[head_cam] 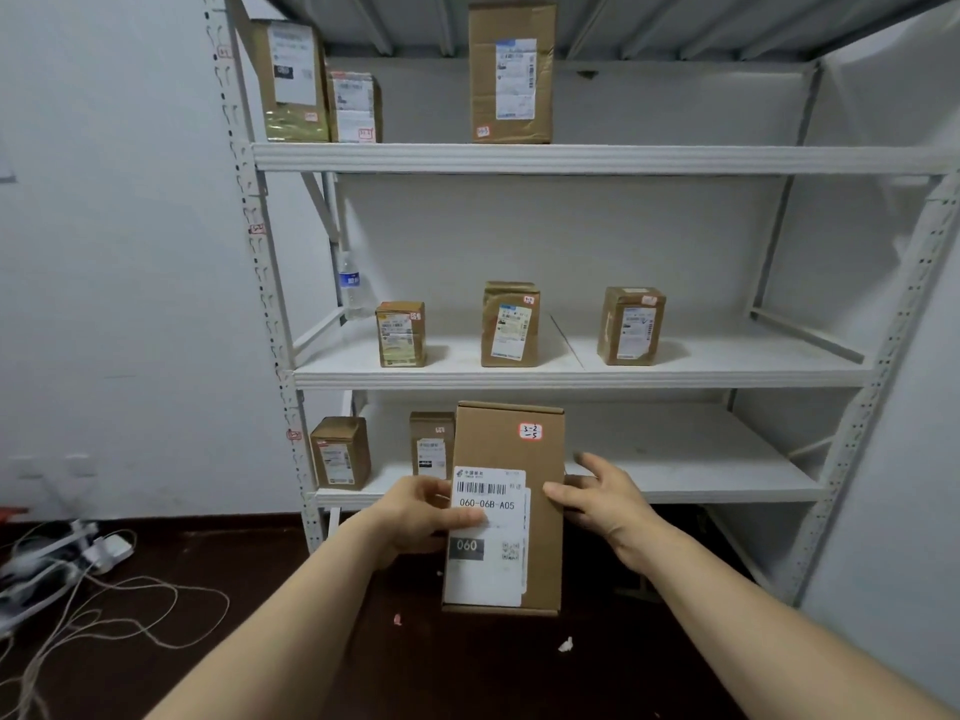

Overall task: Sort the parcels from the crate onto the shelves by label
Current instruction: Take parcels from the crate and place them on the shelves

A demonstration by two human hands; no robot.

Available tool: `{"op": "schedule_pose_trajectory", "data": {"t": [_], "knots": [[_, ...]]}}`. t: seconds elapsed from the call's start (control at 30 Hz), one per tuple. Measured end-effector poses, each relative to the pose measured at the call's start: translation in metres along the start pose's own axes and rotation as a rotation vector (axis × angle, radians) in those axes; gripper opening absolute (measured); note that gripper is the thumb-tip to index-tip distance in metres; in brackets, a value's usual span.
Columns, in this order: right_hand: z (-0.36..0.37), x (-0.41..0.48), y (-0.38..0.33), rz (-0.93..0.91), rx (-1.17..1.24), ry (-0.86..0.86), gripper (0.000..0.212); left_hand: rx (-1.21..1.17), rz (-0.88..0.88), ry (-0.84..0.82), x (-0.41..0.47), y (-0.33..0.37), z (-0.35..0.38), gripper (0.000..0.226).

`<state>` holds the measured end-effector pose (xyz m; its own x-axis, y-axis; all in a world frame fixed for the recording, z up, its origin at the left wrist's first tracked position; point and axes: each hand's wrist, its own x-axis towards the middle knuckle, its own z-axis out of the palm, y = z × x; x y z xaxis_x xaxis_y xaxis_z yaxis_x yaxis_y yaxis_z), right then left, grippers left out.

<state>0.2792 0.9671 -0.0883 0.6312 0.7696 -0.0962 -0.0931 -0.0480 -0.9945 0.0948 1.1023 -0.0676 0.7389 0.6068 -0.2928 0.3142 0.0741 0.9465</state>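
Observation:
I hold a tall brown cardboard parcel (511, 454) upright in front of the bottom shelf (691, 491) of a white metal rack. It carries a white shipping label reading 060-06B-A05 and a small red-edged sticker marked 3-2-5 near its top. My left hand (423, 514) grips its left edge, thumb across the label. My right hand (602, 498) holds the right edge, fingers partly spread behind it. The crate is out of sight.
Two small parcels (340, 452) stand on the bottom shelf's left part, one half hidden behind the held box. Three parcels and a water bottle (351, 285) are on the middle shelf (727, 376), three more on the top shelf (675, 158). Cables (78, 574) lie on the dark floor at left.

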Motion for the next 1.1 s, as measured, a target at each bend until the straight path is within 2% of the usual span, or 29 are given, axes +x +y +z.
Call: {"op": "schedule_pose_trajectory", "data": {"t": [0.2, 0.43, 0.6, 0.73, 0.83, 1.1], "knots": [[0.041, 0.070, -0.005, 0.017, -0.029, -0.008, 0.053, 0.016, -0.027, -0.021, 0.073, 0.012, -0.056, 0.048], [0.086, 0.152, -0.018, 0.019, -0.034, 0.012, 0.042, 0.047, -0.002, -0.039, 0.143, 0.029, -0.114, 0.028], [0.106, 0.193, -0.017, 0.038, -0.046, 0.016, 0.031, 0.075, -0.015, -0.042, 0.180, 0.032, -0.141, 0.027], [0.112, 0.220, -0.018, 0.052, -0.038, 0.029, 0.031, 0.076, -0.030, -0.035, 0.206, 0.035, -0.152, 0.031], [0.113, 0.240, -0.019, 0.056, -0.030, 0.026, 0.041, 0.050, -0.043, -0.031, 0.218, 0.039, -0.154, 0.028], [0.113, 0.279, -0.023, 0.065, -0.037, -0.005, 0.049, 0.016, -0.060, 0.004, 0.245, 0.046, -0.161, 0.018]]}}
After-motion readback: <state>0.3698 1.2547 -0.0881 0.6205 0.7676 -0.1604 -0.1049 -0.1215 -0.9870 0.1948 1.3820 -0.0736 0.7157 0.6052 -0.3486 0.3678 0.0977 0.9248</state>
